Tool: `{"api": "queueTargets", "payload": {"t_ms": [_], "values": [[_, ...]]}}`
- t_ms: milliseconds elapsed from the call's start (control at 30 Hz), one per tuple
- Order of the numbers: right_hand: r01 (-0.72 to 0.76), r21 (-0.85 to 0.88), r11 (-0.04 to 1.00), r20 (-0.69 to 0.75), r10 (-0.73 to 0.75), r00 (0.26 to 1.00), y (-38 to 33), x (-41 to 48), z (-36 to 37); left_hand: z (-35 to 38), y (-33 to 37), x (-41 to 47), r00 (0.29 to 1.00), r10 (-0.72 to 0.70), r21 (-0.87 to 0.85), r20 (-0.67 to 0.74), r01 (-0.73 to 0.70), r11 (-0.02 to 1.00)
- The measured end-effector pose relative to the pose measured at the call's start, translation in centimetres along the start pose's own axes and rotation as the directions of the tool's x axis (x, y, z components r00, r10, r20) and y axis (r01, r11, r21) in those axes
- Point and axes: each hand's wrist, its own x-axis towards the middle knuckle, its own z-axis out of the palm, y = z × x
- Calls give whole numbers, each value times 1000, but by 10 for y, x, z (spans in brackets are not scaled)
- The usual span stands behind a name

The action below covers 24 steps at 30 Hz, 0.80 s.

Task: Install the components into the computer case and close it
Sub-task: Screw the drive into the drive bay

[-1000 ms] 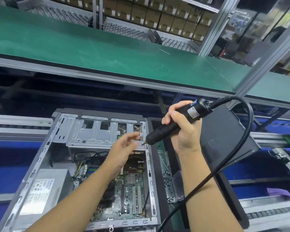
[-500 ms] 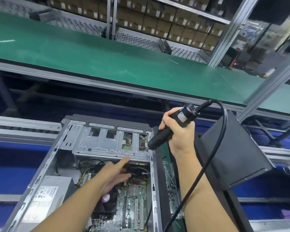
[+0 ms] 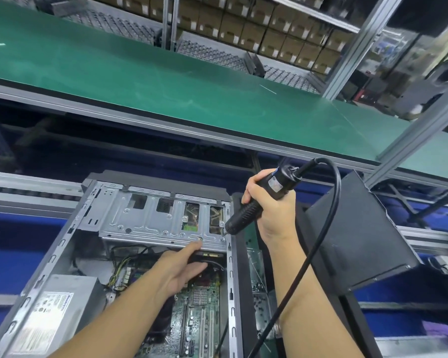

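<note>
Head view, and we're looking down into the open computer case (image 3: 52, 257), lying on its side at the near left with its side off. Inside, the grey power supply (image 3: 55, 311) sits in the near-left corner, the green motherboard (image 3: 203, 319) lies along the right half, and the metal drive cage (image 3: 150, 226) spans the far end.

Right hand (image 3: 274, 218) now: it's clenched round the black electric screwdriver (image 3: 251, 209), fingers wrapped tight on the barrel, tool tilted down and to the left. The bit is right at the near-right corner of the drive cage, just beside the case's right wall; whether it's seated on a screw is too small to tell. The black cable (image 3: 330, 228) loops up out of the tool's top end, arcs to the right and drops down past the right forearm.

Left hand (image 3: 179, 267) reaches in over the motherboard, released and holding nothing, index finger stretched out with its tip at the near lip of the drive cage, thumb spread below it.

Off to the right, a black side panel (image 3: 360, 244) stands tilted, just beside the case and apart from its opening. Farther back, a long green counter (image 3: 166, 81) runs across the scene, and beyond it shelves carry rows of brown cardboard boxes (image 3: 282, 29).
</note>
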Motion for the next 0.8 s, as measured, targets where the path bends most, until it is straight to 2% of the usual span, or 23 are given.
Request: {"api": "queueTargets", "payload": {"t_ms": [300,800], "values": [[-38,-47,998,-14,37,999,9,2,-1,0,-4,-4,997,66,-31,34,-65,997],[-19,-138,990,106,34,994,12,5,9,-2,-2,-11,995,85,-39,57,-83,996]]}}
